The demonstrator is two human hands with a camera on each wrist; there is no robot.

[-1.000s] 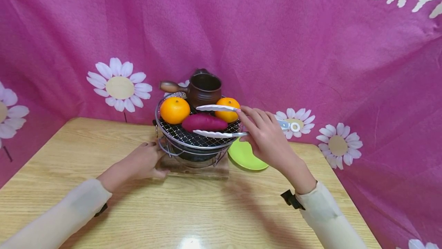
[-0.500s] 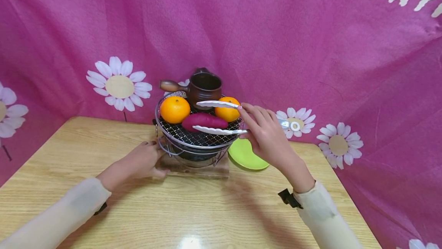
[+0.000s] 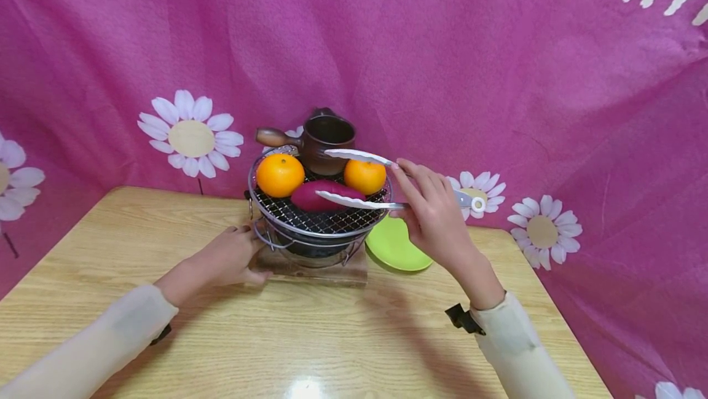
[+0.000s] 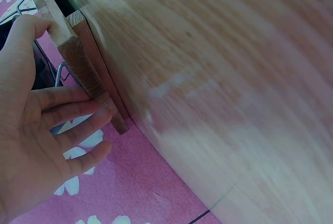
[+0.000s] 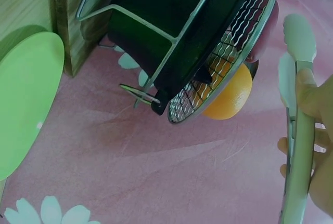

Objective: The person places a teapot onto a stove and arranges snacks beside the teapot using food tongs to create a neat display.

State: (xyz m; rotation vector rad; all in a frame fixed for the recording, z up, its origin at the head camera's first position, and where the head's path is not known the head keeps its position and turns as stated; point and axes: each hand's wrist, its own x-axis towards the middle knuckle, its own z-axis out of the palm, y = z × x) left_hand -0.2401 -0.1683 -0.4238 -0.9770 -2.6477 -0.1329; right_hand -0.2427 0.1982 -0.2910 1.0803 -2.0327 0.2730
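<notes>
My right hand (image 3: 437, 217) holds a pair of tongs (image 3: 351, 201) with white tips spread apart. They hover over a round tabletop grill (image 3: 310, 245), nothing pinched between them. On its wire net lies a purple sweet potato (image 3: 304, 196), partly behind the lower tong arm. An orange (image 3: 280, 175) sits at the left, another orange (image 3: 365, 177) at the right. Behind them stands a brown side-handled pot (image 3: 323, 159). My left hand (image 3: 229, 259) grips the left corner of the wooden board (image 4: 86, 65) under the grill, thumb at the front, fingertips against the side.
A green plate (image 3: 395, 248) lies on the wooden table (image 3: 232, 337), right of the grill. Close behind the table hangs a pink cloth (image 3: 442, 67) printed with daisies. A wire handle (image 3: 268, 240) sticks out from the grill's front left.
My right hand has raised the tongs and drawn them slightly right, away from the sweet potato. Left hand, food and pot have stayed in place.
</notes>
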